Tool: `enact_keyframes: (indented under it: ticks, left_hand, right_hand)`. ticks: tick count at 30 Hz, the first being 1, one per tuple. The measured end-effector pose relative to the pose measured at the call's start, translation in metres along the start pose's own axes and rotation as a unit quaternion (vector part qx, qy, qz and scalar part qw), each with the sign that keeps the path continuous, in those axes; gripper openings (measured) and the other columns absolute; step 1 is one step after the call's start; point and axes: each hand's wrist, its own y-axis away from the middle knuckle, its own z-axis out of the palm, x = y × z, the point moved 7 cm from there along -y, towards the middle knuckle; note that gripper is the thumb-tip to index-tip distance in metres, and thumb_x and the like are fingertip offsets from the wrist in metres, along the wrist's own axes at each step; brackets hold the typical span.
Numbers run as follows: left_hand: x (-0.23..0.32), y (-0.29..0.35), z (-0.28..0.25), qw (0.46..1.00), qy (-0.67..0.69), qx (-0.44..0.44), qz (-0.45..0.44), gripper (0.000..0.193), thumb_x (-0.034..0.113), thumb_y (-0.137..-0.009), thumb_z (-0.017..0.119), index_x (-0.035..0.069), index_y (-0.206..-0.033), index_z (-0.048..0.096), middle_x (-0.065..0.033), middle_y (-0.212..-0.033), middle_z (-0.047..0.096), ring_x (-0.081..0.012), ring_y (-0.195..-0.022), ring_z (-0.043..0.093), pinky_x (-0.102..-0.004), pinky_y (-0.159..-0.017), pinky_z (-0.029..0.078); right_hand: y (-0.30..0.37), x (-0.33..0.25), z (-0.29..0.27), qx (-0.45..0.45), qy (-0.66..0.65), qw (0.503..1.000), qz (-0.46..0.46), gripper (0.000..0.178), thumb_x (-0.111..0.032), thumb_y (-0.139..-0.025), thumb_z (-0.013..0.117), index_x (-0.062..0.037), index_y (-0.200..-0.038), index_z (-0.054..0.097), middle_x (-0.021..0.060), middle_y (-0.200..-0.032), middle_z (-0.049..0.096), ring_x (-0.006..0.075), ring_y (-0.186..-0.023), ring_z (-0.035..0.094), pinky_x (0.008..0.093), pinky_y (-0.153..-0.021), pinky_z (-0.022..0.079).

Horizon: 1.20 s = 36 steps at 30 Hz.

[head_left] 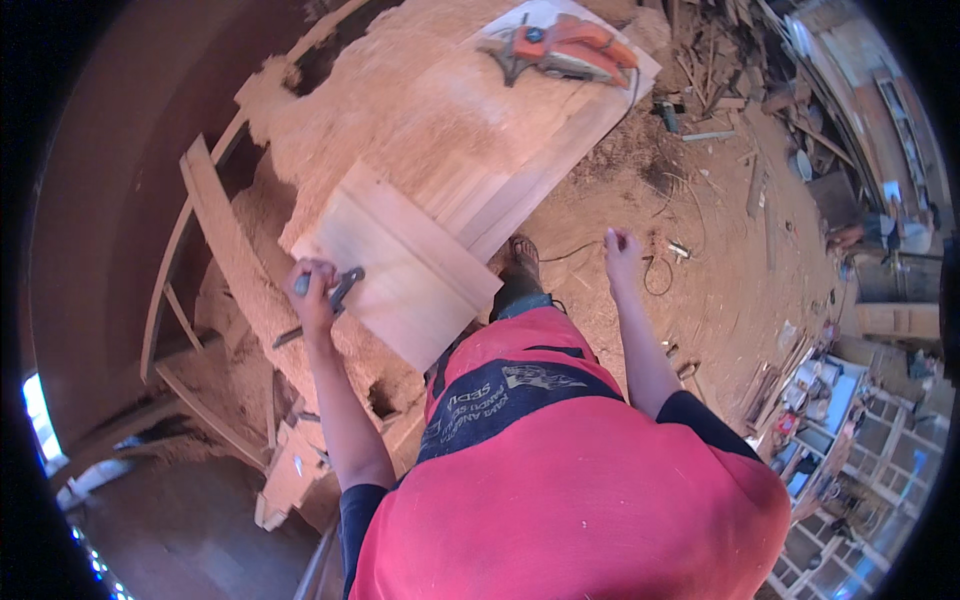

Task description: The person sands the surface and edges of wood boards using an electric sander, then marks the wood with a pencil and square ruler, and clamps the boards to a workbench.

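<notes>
My left hand (318, 280) is closed round a dark metal tool (345, 290) with a rounded blue-grey grip and a long narrow body. Its exact kind is hard to make out. The tool is at the left edge of a pale wooden panel (385, 265), which has a raised strip along one side and lies over the near end of a wood-topped bench. Away from the bench, my right hand (622, 245) hangs over the floor to the right, its fingers curled in and nothing visible in them.
An orange power tool (575, 48) rests on a white sheet at the bench's far end. Wood shavings (400, 100) cover much of the bench and the left side. A long board (225, 210) leans at left. Cable (657, 275) and scraps litter the floor; offcuts (700, 50) are heaped far right.
</notes>
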Motion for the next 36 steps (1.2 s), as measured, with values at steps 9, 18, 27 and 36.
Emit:
enact_keyframes:
  ticks: [9, 18, 27, 36]
  left_hand:
    - [0.010, 0.025, 0.057, 0.762, -0.122, 0.633, 0.056, 0.026, 0.016, -0.093, 0.071, 0.001, -0.077, 0.056, -0.0058, -0.075, 0.058, -0.0165, -0.066, 0.054, -0.0312, -0.058, 0.046]
    - [-0.014, 0.020, -0.003, 0.923, 0.020, 0.378, 0.069, 0.027, 0.010, -0.088, 0.071, 0.006, -0.075, 0.049, -0.0037, -0.068, 0.053, -0.0124, -0.063, 0.051, -0.0288, -0.056, 0.041]
    - [0.006, 0.020, 0.062, 0.580, -0.237, 0.779, 0.031, 0.027, 0.016, -0.084, 0.077, 0.001, -0.075, 0.057, -0.0063, -0.071, 0.060, -0.0181, -0.064, 0.054, -0.0347, -0.060, 0.046]
    - [-0.027, 0.025, 0.004, 0.827, -0.022, 0.557, 0.071, 0.014, 0.007, -0.082, 0.067, 0.008, -0.072, 0.058, -0.0008, -0.069, 0.059, -0.0108, -0.060, 0.051, -0.0274, -0.055, 0.040]
  right_hand:
    - [-0.192, -0.189, 0.026, 0.013, -0.029, 0.965, -0.261, 0.033, -0.021, -0.092, 0.070, -0.0011, -0.117, 0.060, 0.0141, -0.105, 0.065, 0.0251, -0.097, 0.064, 0.0361, -0.085, 0.052]
    - [-0.311, -0.296, 0.080, -0.271, 0.072, 0.864, -0.419, 0.059, -0.029, -0.081, 0.080, -0.0055, -0.129, 0.056, 0.0188, -0.120, 0.065, 0.0369, -0.111, 0.063, 0.0445, -0.092, 0.051]
    - [-0.348, -0.300, 0.135, -0.548, 0.112, 0.757, -0.339, 0.052, -0.023, -0.079, 0.081, -0.0016, -0.121, 0.058, 0.0152, -0.109, 0.067, 0.0270, -0.100, 0.066, 0.0385, -0.087, 0.052]
    - [-0.353, -0.292, 0.152, -0.611, 0.077, 0.762, -0.200, 0.038, -0.014, -0.079, 0.081, 0.0018, -0.109, 0.065, 0.0021, -0.090, 0.066, 0.0105, -0.074, 0.060, 0.0275, -0.066, 0.050]
